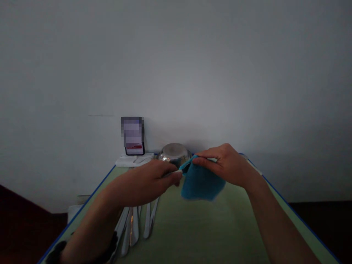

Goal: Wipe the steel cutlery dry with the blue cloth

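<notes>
Blue cloth (203, 183) is up over the bench (209, 231), drooping from the R hand (229, 167), thumb + fingers pinching its top edge. L hand (148, 179) pinches a slim utensil (172, 172), long axis approx. L–R, pointing into the cloth (tip hidden, can't ID it). Phone (134, 137) txt is pixelated, unreadable. Forearms angle inward, knuckles up.

The cloth (204, 183) is blue, the blue-edged tabletop (198, 231) green, the bowl (174, 149) silvery.
</notes>
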Motion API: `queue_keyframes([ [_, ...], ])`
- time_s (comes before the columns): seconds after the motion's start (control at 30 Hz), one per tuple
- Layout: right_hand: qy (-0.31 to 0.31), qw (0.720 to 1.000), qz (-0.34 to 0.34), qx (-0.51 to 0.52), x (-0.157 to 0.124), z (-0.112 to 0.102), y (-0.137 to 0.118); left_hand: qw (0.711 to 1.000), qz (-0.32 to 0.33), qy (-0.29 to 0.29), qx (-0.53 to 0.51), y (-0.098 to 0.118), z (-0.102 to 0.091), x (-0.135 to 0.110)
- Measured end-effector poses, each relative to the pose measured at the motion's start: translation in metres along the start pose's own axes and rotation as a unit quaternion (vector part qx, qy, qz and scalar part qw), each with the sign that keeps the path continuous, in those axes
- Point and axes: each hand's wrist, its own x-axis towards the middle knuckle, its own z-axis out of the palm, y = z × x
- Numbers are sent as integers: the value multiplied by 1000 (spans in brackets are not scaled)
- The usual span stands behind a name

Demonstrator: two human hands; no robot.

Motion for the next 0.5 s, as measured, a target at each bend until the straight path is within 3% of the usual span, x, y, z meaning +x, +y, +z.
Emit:
queue_keyframes([
  [0.27, 44, 998, 26, -21, -8, -17, 1, 1000, -27, 2, 13, -11, -9, -11],
  [0.5, -18, 999, -25, 15, 1, -3, -17, 999, 1, 1, 52, 3, -3, -10],
])
